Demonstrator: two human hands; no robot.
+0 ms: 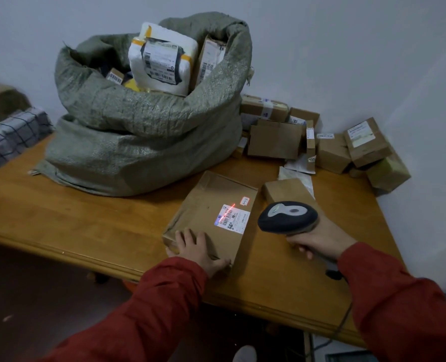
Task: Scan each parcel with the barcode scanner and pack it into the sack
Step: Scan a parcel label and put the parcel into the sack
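A flat brown cardboard parcel [211, 218] lies on the orange-brown wooden table [86, 226], just in front of the bulging grey-green woven sack [143, 131]. The left hand [198, 250], in a red sleeve [143, 309], rests on the parcel's near corner with fingers spread flat on top and the thumb along the near edge. The right hand [318, 242] grips the handle of a black-and-grey handheld barcode scanner [287, 216], fingers curled round it, its head aimed at the parcel. A red scan line [228, 209] crosses the white shipping label [232, 218] on the parcel's top face. The sack stands open, holding a white padded parcel [163, 58] and what seem to be a few brown boxes beside it. A heap of small brown cardboard boxes [321, 142] sits at the table's far right corner against the wall, and a smaller brown box [284, 190] lies just behind the scanner
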